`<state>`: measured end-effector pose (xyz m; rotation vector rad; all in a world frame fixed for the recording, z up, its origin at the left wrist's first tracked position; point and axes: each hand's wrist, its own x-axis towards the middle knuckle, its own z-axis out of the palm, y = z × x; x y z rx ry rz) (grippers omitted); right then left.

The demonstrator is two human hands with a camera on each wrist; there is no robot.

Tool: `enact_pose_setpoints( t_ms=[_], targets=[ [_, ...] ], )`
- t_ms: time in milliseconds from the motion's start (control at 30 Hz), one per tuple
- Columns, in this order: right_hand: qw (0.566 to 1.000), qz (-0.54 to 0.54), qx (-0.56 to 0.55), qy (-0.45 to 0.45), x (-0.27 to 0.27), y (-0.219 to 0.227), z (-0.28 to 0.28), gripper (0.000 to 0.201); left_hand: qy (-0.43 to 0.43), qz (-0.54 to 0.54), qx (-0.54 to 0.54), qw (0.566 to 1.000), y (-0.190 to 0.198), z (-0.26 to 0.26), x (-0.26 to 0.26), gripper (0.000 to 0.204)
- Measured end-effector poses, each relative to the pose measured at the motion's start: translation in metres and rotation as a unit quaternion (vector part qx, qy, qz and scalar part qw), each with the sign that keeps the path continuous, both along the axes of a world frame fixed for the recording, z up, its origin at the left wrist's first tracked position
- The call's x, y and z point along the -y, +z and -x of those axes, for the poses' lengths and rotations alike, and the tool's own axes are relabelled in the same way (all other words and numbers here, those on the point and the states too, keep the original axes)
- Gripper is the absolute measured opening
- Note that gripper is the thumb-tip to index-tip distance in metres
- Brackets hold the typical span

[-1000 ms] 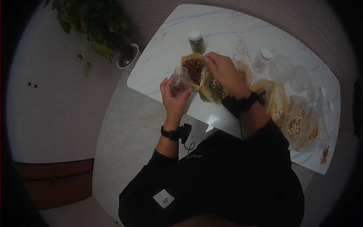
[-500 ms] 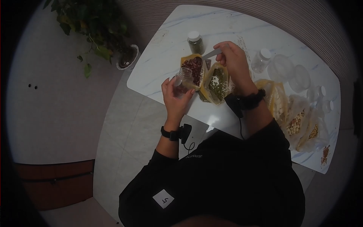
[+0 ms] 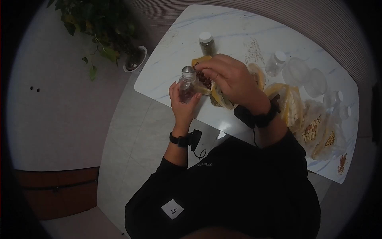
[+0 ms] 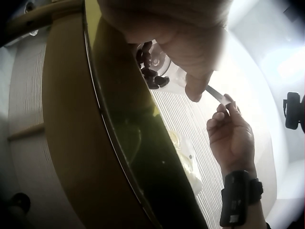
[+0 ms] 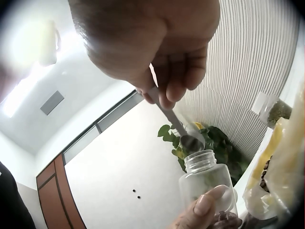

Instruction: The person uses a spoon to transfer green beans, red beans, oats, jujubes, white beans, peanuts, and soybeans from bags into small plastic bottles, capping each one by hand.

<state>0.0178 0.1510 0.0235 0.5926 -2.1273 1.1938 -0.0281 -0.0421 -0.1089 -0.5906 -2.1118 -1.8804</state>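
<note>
The left hand (image 3: pixel 184 106) grips an open jar (image 5: pixel 202 179); the right hand (image 3: pixel 236 81) pinches a spoon (image 5: pixel 170 116) over it; at six o'clock, a sticker (image 3: pixel 172 209) seemingly reads "5".

Head view: plain pale wall (image 3: pixel 51 119), 9 o'clock; reddish-brown wooden panel (image 3: pixel 59 190), 8 o'clock; leafy green potted plant (image 3: pixel 95 30), 11 o'clock; grey ribbed wall (image 3: pixel 274 16), 1 o'clock; blue-veined white table (image 3: pixel 163 75) beside grey tiled floor (image 3: pixel 123 139). Right wrist view: bright white ceiling light (image 5: pixel 35 52), 10 o'clock.
</note>
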Motion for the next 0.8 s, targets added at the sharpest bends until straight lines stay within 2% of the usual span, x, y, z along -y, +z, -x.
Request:
enact_pose_setpoints(
  t_ms=[67, 133, 167, 233, 467, 567, 633, 800],
  targets=[
    [1.000, 0.022, -0.016, -0.011, 0.000, 0.000, 0.001, 0.015, -0.010, -0.025, 0.019, 0.999, 0.003, -0.002, 0.000, 0.064],
    [0.994, 0.073, 0.022, -0.076, -0.003, -0.005, 0.005, 0.016, 0.003, 0.000, 0.021, 1.000, 0.005, -0.003, 0.000, 0.063],
    [0.994, 0.073, 0.022, -0.076, -0.007, -0.011, 0.010, 0.016, 0.003, -0.001, 0.021, 1.000, 0.005, -0.003, 0.000, 0.063],
    [0.989, 0.039, 0.081, -0.121, -0.013, -0.031, 0.018, 0.018, 0.001, -0.003, 0.023, 1.000, 0.005, -0.004, 0.000, 0.063],
    [0.979, -0.022, 0.147, -0.138, -0.017, -0.060, 0.029, 0.024, -0.001, 0.005, 0.023, 1.000, 0.006, -0.004, 0.000, 0.065],
    [0.971, 0.035, 0.209, -0.110, -0.018, -0.062, 0.031, 0.025, -0.006, -0.001, 0.028, 1.000, 0.006, -0.005, -0.002, 0.065],
    [0.935, 0.143, 0.316, -0.080, -0.018, -0.060, 0.030, 0.025, -0.006, 0.008, 0.024, 1.000, 0.006, -0.004, -0.001, 0.064],
    [0.915, 0.242, 0.307, -0.097, -0.029, -0.065, 0.037, 0.025, -0.001, 0.020, 0.028, 0.999, 0.007, -0.005, -0.002, 0.065]
  ],
)
